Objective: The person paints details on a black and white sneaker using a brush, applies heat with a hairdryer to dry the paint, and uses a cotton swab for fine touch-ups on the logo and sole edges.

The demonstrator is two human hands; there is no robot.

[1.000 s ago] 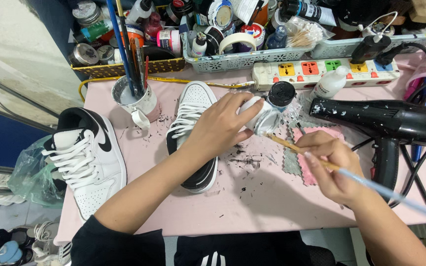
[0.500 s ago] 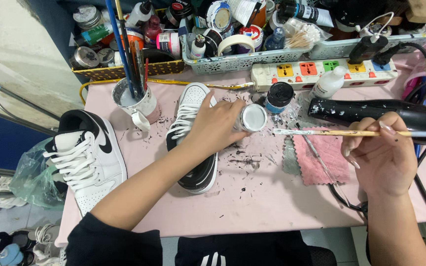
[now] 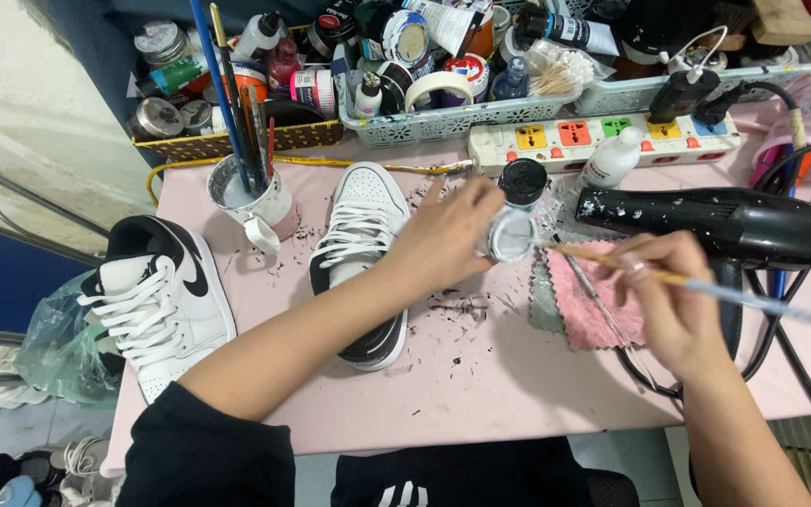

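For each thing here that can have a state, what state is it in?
Left hand: gripping the small paint jar, tipped sideways, open.
Right hand: holding the paintbrush, tip at the jar's mouth.
Sneaker: flat on table, laced.
Black cap: off, beside jar.
Hair dryer: lying down.

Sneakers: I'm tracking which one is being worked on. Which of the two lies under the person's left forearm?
The black-soled white sneaker at the table's middle; the other black-and-white sneaker sits apart at the left edge.
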